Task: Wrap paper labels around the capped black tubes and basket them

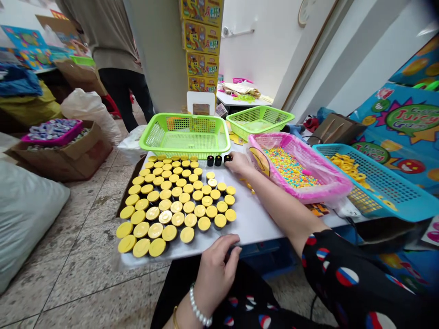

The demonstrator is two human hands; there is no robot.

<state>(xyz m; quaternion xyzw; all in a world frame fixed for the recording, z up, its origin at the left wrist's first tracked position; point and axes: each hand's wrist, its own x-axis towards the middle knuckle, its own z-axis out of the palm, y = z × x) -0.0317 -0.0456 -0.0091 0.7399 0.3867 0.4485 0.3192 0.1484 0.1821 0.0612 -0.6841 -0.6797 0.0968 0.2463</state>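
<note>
My right hand [240, 164] reaches across the table, its fingertips closed on a small black cup [227, 158]. Two similar black cups [218, 160] stand just left of it in a row. Near the front edge of the table, my left hand [217, 262] is held with fingers loosely bent and the thumb apart, holding nothing. Beyond it, many small dark cups with round yellow lids [176, 206] stand upright in close rows over the left part of the white table [252, 224].
Behind the cups are a green basket [185, 146] and another green basket [260, 119]. To the right, a pink lined basket [331, 189] holds colourful pellets, and a blue basket [408, 196] holds yellow ring-like pieces. A person [106, 41] stands at the back left.
</note>
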